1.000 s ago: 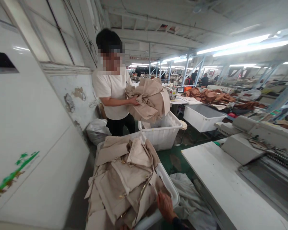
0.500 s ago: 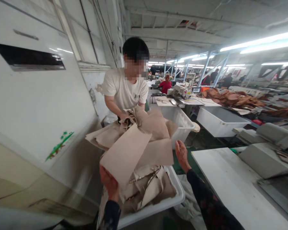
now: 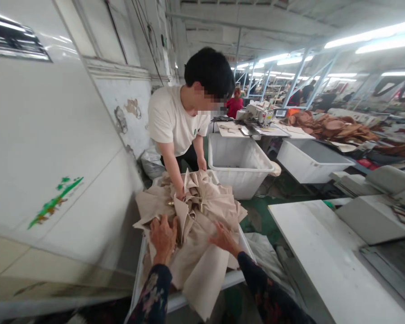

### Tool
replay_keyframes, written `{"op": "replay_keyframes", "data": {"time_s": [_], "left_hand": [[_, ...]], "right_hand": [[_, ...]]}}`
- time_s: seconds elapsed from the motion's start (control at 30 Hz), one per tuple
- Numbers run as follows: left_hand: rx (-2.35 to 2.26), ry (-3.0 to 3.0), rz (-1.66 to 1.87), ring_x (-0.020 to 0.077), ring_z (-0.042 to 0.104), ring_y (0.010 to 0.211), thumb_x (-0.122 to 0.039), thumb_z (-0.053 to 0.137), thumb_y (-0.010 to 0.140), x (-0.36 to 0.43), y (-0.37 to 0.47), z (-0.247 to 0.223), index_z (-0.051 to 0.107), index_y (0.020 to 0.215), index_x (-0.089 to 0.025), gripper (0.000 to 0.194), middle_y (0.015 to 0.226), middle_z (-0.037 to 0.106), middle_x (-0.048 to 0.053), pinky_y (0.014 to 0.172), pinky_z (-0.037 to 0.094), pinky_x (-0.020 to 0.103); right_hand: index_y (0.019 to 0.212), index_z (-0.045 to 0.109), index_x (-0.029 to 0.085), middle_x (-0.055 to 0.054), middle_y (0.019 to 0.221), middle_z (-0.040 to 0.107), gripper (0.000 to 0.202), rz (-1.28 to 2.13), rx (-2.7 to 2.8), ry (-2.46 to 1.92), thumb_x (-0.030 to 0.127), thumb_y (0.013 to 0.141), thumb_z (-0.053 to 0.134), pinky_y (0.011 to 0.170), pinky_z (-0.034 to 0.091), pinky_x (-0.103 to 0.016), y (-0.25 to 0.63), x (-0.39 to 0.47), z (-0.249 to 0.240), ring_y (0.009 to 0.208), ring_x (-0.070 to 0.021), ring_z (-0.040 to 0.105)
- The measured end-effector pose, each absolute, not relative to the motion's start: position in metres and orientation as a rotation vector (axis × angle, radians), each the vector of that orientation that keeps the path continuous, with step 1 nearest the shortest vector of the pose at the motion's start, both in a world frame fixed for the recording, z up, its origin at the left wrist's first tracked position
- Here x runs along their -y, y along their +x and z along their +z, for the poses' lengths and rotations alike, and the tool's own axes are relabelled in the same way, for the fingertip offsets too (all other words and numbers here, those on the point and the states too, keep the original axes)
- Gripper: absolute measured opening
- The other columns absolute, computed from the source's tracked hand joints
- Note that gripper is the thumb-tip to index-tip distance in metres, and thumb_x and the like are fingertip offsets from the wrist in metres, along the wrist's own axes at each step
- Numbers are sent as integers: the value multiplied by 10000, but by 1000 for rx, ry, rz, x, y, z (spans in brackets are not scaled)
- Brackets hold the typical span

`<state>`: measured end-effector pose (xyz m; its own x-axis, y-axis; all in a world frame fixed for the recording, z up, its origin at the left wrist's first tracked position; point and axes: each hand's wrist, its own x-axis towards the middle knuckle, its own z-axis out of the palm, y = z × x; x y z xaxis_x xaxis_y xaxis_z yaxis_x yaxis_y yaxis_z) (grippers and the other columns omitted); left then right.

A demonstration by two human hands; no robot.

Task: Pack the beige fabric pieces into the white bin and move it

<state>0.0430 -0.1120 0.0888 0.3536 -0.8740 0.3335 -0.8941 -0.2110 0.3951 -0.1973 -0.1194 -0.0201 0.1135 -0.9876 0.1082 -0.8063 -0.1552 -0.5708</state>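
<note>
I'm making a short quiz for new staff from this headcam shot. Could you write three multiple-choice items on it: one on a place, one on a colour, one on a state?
1. Where does the pile of cloth pieces lie?
A. on the white table
B. in the white bin nearest the camera
C. on the floor

2. What colour is the cloth in that pile?
A. beige
B. red
C. dark blue

3. How is the bin behind the co-worker?
A. heaped with cloth
B. tipped on its side
C. upright and nearly bare inside

Answers: 1 B, the near bin's rim shows under the pile; 2 A, every piece is beige; 3 C, its bare white walls show.

The left hand and right hand rest flat on the pile.
</note>
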Motion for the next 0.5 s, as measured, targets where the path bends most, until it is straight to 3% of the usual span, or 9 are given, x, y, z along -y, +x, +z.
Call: {"op": "replay_keyframes", "data": {"time_s": [0.13, 0.23, 0.4, 0.5], "left_hand": [[1599, 2120, 288, 343, 444, 1150, -519, 340, 865, 146, 26, 99, 486, 1276, -195, 543, 1259, 443, 199, 820, 461, 459], [1661, 2152, 179, 386, 348, 1268, -533, 350, 860, 173, 21, 85, 430, 1330, -247, 555, 1455, 274, 191, 881, 413, 573], [1796, 2222, -346, 337, 474, 1197, -545, 392, 840, 192, 18, 42, 201, 1442, -228, 707, 1383, 450, 168, 1034, 224, 649], [1783, 2257, -425, 346, 515, 1147, -589, 410, 814, 194, 14, 35, 202, 1439, -167, 783, 1291, 537, 187, 1041, 215, 640]], "right_hand": [[1446, 273, 163, -157, 1452, 363, 745, -404, -1774, -2016, 434, 802, 532, 1053, 225, -612, -186, 107, -20, 1326, -328, 324], [1463, 224, 159, -151, 1489, 296, 703, -348, -1842, -2052, 417, 849, 450, 1073, 168, -612, -180, 98, -30, 1361, -319, 258], [1477, 164, 170, -108, 1529, 202, 710, -268, -1932, -2012, 453, 868, 395, 1079, 119, -626, -171, 87, -68, 1404, -305, 155], [1481, 139, 193, -88, 1535, 187, 702, -269, -1959, -1996, 481, 880, 358, 1083, 135, -614, -169, 83, -87, 1408, -298, 147]]}}
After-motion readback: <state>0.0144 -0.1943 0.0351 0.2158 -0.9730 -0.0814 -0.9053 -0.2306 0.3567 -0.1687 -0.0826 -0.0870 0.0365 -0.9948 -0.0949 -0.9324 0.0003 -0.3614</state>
